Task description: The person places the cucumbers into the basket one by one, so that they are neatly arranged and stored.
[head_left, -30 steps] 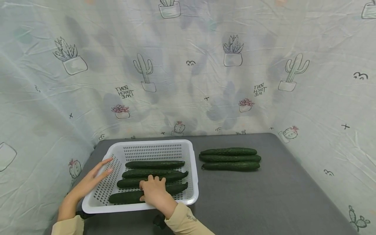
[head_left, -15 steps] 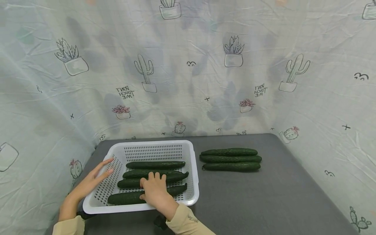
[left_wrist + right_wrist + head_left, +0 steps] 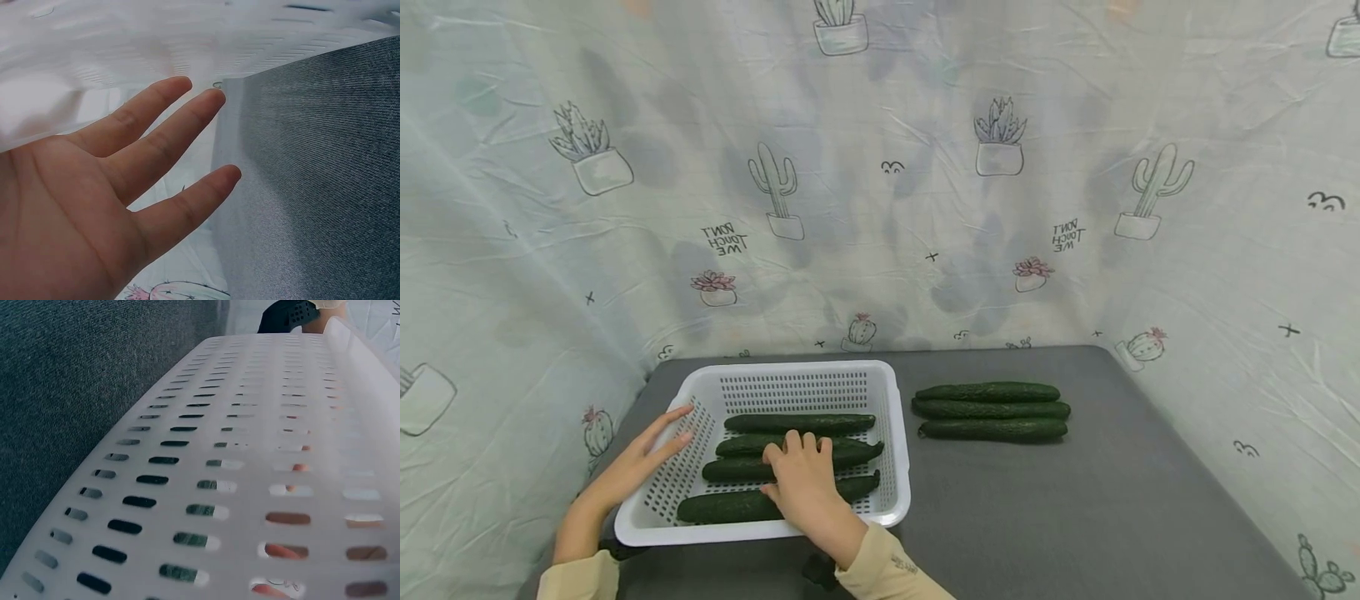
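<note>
You are holding your left hand (image 3: pixel 631 469) out, fingers spread; your right hand (image 3: pixel 805 482) is arching palm down.

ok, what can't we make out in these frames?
Middle of the nearest cucumber: head view, behind right hand.
Whether that hand grips anything: right wrist view, mostly hidden by basket wall.
Print on right sleeve: head view, too small.
Left sleeve: head view, cut by lower edge.

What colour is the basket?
The basket is white; the head view shows it best.

Cucumbers (image 3: pixel 800 423) are green; basket (image 3: pixel 715 533) white; tabletop (image 3: pixel 1037 517) seemingly plain grey.
</note>
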A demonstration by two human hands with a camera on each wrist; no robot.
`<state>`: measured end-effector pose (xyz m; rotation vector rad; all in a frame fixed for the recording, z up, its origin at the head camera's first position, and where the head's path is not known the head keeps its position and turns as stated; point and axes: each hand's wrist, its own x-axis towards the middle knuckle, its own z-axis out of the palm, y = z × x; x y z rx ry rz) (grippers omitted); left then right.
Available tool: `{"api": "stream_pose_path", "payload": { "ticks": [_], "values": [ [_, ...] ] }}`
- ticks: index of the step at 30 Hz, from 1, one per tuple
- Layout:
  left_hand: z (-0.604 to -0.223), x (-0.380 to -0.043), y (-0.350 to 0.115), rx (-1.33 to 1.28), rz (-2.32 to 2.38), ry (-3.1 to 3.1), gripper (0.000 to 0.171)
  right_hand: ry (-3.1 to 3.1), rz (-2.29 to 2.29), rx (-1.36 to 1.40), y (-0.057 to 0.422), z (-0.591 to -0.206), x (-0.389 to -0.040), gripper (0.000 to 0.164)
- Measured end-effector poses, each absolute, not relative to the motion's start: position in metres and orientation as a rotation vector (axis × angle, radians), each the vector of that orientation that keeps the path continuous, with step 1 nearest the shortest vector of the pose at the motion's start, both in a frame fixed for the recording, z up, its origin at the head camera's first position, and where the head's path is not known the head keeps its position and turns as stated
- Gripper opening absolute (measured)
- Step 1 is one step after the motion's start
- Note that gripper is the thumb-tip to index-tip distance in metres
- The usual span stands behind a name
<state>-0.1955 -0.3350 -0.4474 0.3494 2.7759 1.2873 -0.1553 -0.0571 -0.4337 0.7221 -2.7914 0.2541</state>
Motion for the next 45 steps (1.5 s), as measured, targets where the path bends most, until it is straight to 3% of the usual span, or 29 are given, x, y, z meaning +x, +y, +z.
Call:
{"api": "stream_pose_path", "payload": {
  "ticks": [25,45],
  "values": [
    [-0.444,-0.194,-0.332,0.297,1.3,2.771,0.061,-2.8,0.377,0.626,0.023,-0.421,-0.164,0.033],
    [-0.444,-0.191,-0.326,0.292,1.381,2.739,0.059,-2.699,0.424,0.692,0.043,-0.439,-0.183,0.03]
  ]
}}
